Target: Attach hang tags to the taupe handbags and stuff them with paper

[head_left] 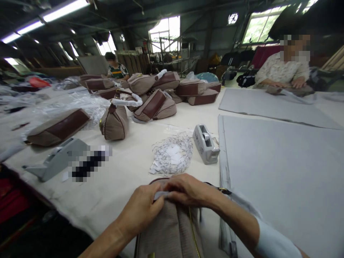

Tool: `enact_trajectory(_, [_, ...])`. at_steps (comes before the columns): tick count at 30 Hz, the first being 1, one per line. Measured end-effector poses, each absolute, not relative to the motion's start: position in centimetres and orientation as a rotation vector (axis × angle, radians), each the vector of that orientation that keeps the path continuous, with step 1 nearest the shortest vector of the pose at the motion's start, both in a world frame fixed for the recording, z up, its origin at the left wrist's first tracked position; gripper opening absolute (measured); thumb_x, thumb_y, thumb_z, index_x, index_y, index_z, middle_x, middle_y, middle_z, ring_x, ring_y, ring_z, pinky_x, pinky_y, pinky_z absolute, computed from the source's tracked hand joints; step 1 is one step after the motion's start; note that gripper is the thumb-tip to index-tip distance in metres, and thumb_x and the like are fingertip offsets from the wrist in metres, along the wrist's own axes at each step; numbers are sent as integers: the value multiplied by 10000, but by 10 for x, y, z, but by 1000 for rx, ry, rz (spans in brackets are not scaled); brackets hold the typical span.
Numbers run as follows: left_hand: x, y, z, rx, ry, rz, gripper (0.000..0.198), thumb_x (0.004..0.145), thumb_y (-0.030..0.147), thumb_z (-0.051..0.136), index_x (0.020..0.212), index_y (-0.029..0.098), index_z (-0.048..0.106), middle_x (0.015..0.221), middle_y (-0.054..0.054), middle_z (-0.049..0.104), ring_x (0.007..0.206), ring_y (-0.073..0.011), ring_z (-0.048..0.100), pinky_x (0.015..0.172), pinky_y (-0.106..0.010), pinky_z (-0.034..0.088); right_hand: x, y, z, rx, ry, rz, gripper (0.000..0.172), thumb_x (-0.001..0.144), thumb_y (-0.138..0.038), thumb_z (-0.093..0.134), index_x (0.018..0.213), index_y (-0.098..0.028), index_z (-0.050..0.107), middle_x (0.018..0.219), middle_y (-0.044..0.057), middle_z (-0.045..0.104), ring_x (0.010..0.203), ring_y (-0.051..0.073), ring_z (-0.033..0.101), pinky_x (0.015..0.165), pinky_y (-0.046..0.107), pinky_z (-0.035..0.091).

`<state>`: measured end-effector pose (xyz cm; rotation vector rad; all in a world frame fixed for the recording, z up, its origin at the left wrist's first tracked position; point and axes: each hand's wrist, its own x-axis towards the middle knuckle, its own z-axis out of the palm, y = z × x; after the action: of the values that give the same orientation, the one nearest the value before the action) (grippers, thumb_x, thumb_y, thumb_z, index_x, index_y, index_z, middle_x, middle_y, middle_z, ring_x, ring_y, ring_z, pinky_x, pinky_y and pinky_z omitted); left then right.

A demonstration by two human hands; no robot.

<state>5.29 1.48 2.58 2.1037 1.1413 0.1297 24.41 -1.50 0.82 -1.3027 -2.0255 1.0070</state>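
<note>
A taupe fabric handbag (169,233) with a gold zipper lies at the near table edge, right under me. My left hand (143,209) pinches a small pale strip (161,195) at the bag's top. My right hand (188,190) is closed over the same spot, fingers pressed on the strip and the bag. Both hands touch each other there.
A grey tape dispenser (205,143) and a clear packet of white tags (172,154) lie just beyond my hands. A second dispenser (57,159) sits left. Several taupe-and-maroon bags (150,96) pile up farther back. Grey felt sheets (282,161) cover the right. Two other people work across the table.
</note>
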Motion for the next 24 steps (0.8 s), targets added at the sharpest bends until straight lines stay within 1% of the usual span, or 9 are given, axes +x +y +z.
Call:
enact_trajectory(2, [50,14,20,1893,1166,97,193,797,311,454,683,180,538,504,28,555,499,-137,548,500,-212,381,282,-10,10,-1476,-1628,956,235,776,-321,572,942,-172,647,797,17,640,683,132,545,617,223,410])
enact_trajectory(3, [49,13,17,1784,1171,91,208,801,333,449,677,179,516,468,39,525,459,-127,523,469,-204,370,304,-6,9,-1603,-1391,853,245,781,-350,567,922,-170,651,776,11,630,677,130,540,616,225,413])
enact_trajectory(4, [47,13,13,1693,1170,99,219,800,350,451,672,178,498,450,45,508,438,-120,507,450,-197,364,328,-2,8,-1757,-1149,722,226,778,-362,568,846,-165,655,718,-1,605,643,120,518,599,223,403])
enact_trajectory(6, [46,12,7,1590,1160,138,234,789,371,466,660,176,477,446,50,499,423,-107,490,430,-186,357,372,6,1,-1922,-925,629,187,772,-322,576,759,-147,640,625,-15,548,585,107,476,560,227,376])
enact_trajectory(9, [46,11,1,1547,1145,171,260,773,401,490,653,172,472,443,53,494,406,-93,472,417,-176,345,410,20,-13,-2066,-745,734,137,775,-255,589,728,-129,617,549,-40,479,502,86,424,504,228,359])
enact_trajectory(11, [46,12,-1,1527,1145,168,284,767,428,498,650,171,471,427,55,487,393,-87,458,412,-173,338,418,29,-21,-2118,-634,856,129,803,-241,591,743,-127,598,562,-54,472,475,67,410,480,211,366])
enact_trajectory(16, [45,13,-4,1513,1141,169,317,761,464,504,648,169,470,423,53,485,389,-85,454,410,-172,334,417,42,-19,-2042,-439,1103,188,870,-262,555,744,-124,537,561,-83,420,409,29,333,397,160,314])
enact_trajectory(19, [43,14,-5,1492,1133,184,313,760,461,506,655,167,468,457,56,489,395,-82,464,408,-171,334,417,31,-8,-1878,-401,1140,170,827,-219,589,697,-138,514,509,-98,356,388,21,292,383,151,288])
enact_trajectory(24, [43,13,-5,1464,1105,216,276,774,421,504,676,165,471,526,55,508,430,-85,500,427,-174,350,401,-2,-25,-1745,-297,1169,185,739,-203,636,640,-159,486,500,-85,392,378,21,296,374,158,294])
